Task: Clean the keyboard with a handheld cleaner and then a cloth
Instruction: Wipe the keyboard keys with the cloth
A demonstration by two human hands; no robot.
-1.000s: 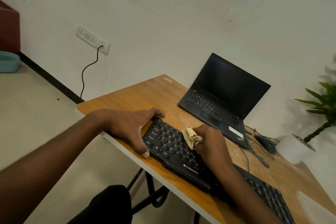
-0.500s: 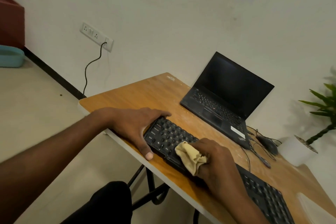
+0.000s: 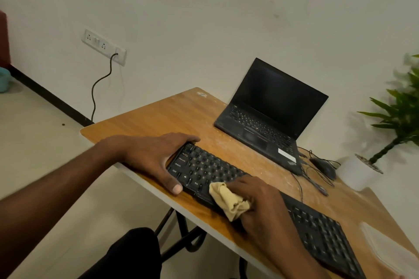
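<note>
cloth [image 3: 229,200] bunched in right hand [image 3: 260,201] on keyboard [image 3: 210,170] front edge — left hand [image 3: 149,156] clasps keyboard's end.

Bare forearms, no sleeves; dark trousers [image 3: 127,256] at the knee

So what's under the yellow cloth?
The black keyboard's front edge shows around the cloth. The keys right beneath it are covered, and the right hand hides the rest.

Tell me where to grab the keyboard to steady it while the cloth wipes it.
Grip the keyboard at its short left end, coming from the left, as the left hand does: thumb on the near edge, fingers over the far corner. The right hand holds the cloth at the near edge.
</note>
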